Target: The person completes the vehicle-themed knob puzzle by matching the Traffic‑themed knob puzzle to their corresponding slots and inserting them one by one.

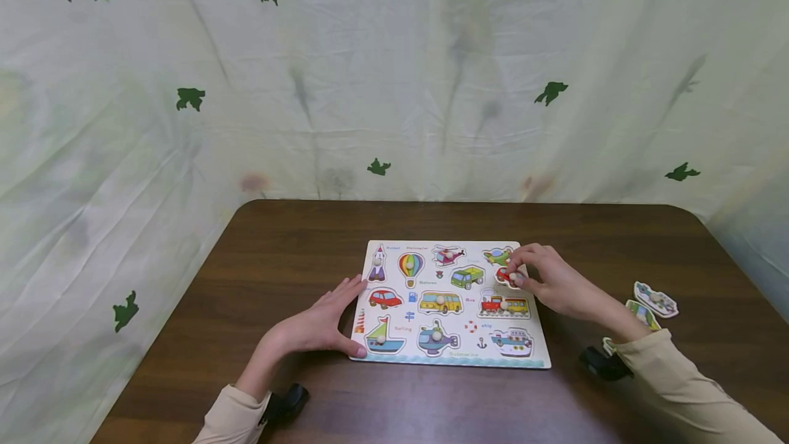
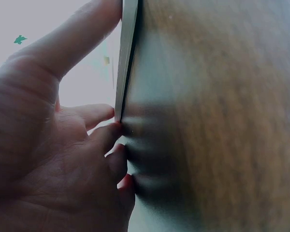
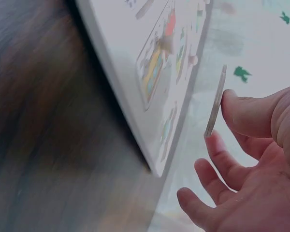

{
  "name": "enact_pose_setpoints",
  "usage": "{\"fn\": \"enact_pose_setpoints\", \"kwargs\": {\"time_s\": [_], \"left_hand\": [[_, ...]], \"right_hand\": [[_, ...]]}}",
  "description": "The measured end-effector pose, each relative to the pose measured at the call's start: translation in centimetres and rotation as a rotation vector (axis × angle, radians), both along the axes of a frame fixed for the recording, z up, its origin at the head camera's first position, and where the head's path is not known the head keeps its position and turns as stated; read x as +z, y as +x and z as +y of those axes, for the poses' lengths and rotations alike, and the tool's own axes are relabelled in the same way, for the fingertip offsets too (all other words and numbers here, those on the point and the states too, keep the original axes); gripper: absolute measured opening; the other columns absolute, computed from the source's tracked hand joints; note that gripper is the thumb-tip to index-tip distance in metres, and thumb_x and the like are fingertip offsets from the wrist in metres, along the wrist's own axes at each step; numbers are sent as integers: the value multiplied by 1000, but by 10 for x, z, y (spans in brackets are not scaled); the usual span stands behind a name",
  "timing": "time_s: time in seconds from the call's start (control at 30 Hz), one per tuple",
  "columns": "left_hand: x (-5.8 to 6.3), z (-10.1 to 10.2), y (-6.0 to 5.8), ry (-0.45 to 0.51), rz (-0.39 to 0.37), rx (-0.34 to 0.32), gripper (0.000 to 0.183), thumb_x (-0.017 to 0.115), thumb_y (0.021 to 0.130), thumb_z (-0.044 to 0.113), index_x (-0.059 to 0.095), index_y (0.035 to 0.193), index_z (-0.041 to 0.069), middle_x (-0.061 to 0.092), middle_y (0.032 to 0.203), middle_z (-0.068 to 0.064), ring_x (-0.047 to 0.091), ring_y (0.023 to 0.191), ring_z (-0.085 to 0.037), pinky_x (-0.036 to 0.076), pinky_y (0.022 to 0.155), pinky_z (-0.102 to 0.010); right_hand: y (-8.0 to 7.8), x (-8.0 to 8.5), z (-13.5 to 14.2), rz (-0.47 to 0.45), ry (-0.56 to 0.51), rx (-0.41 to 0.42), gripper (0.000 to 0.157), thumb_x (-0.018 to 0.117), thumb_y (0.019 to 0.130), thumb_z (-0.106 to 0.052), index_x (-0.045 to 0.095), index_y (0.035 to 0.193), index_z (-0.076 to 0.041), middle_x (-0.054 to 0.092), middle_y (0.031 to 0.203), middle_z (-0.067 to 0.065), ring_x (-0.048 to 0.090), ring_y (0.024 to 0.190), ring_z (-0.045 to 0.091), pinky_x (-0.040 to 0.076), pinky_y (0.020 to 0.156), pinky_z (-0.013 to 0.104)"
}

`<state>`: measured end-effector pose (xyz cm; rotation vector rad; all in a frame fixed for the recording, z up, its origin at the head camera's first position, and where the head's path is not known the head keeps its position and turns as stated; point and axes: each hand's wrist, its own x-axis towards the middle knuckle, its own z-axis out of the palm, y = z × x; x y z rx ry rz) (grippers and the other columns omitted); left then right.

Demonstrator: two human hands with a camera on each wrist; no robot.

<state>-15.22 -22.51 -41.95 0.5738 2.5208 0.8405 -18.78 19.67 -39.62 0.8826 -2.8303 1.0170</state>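
A white vehicle puzzle board (image 1: 403, 324) lies flat on the table. My left hand (image 1: 317, 321) rests against its left edge, thumb at the near corner and fingers spread along the side. Above the board's right part, my right hand (image 1: 557, 283) pinches a red puzzle piece (image 1: 503, 277) between thumb and fingers. In the right wrist view that piece (image 3: 215, 104) shows edge-on, held apart from the board. Knobbed pieces such as the balloon (image 1: 410, 264), bus (image 1: 440, 303) and train (image 1: 493, 306) sit in the board. The red car picture (image 1: 385, 299) shows no knob.
Right of the board, beside the right sleeve, lie loose pieces: a boat-like piece (image 1: 656, 299) and a green one (image 1: 642, 314). Another (image 1: 609, 346) is partly hidden by the wrist. The brown table (image 1: 296, 238) ends at a pale leaf-print curtain (image 1: 407, 88).
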Motion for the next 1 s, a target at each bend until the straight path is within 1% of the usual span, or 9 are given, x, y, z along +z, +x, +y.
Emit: {"fn": "enact_pose_setpoints", "kwargs": {"time_s": [0.13, 0.37, 0.53, 0.87, 1.0], "left_hand": [[0, 0, 0, -2, 4, -3, 114, 84, 72, 48, 21, 157, 8, 14, 163, -10, 4, 149, -33, 9, 116, -58], [1, 0, 1, 4, 1, 4, 114, 85, 71, 47, 21, 157, 8, 14, 163, -10, 4, 149, -33, 9, 116, -58], [1, 0, 1, -2, 0, 6, 114, 85, 72, 47, 20, 157, 8, 13, 163, -10, 4, 149, -33, 9, 116, -58], [2, 1, 2, -3, -3, 9, 113, 85, 71, 47, 21, 157, 8, 13, 164, -10, 3, 149, -33, 9, 116, -58], [3, 1, 2, -4, -6, 13, 114, 85, 71, 47, 20, 157, 9, 13, 164, -10, 3, 149, -33, 9, 116, -58]], "right_hand": [[-1, 0, -7, 1, -16, 23, 17, 69, 89, 3, 66, 93, -13, 59, 110, 5, 45, 113, 33, 35, 94, 52], [-1, 1, -21, -12, -23, 52, 17, 68, 90, -1, 66, 95, -17, 58, 115, 3, 44, 115, 31, 36, 94, 51], [-2, 0, -34, -8, -41, 80, 17, 69, 90, -1, 65, 93, -17, 59, 112, 0, 45, 114, 28, 36, 95, 49], [-2, 0, -57, -32, -49, 118, 17, 69, 91, -2, 64, 94, -18, 58, 114, 0, 48, 115, 27, 37, 98, 49], [-2, 1, -67, -36, -43, 140, 17, 68, 91, -3, 64, 94, -19, 59, 120, 6, 47, 120, 29, 36, 101, 51]]}}
